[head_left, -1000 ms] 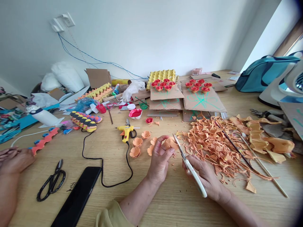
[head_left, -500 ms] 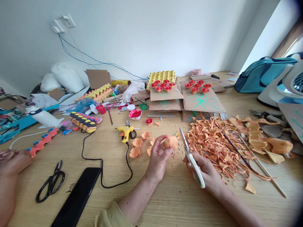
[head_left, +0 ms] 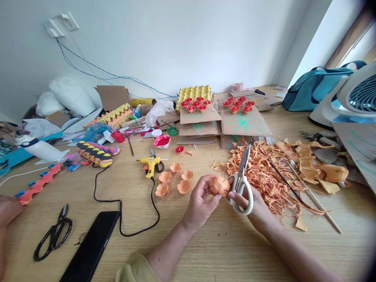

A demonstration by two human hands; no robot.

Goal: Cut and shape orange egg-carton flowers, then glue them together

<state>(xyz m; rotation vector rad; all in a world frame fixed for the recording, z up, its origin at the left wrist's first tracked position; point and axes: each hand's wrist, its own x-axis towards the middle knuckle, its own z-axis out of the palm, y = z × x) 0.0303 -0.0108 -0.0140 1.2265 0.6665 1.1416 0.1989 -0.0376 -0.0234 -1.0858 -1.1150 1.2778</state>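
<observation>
Above the desk (head_left: 223, 246), the left hand (head_left: 201, 200) is pinching with thumb and forefinger; the right hand (head_left: 254, 205) is clenching in a tight grip just beside it, forearms converging from the desk's near edge.

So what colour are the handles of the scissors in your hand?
White, on the scissors in the right hand; the head view shows it.

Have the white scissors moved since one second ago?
Yes. The white scissors in the right hand swung upright; their blades now overlap the orange scrap pile, and the handles sit beside the paper flower.
</observation>
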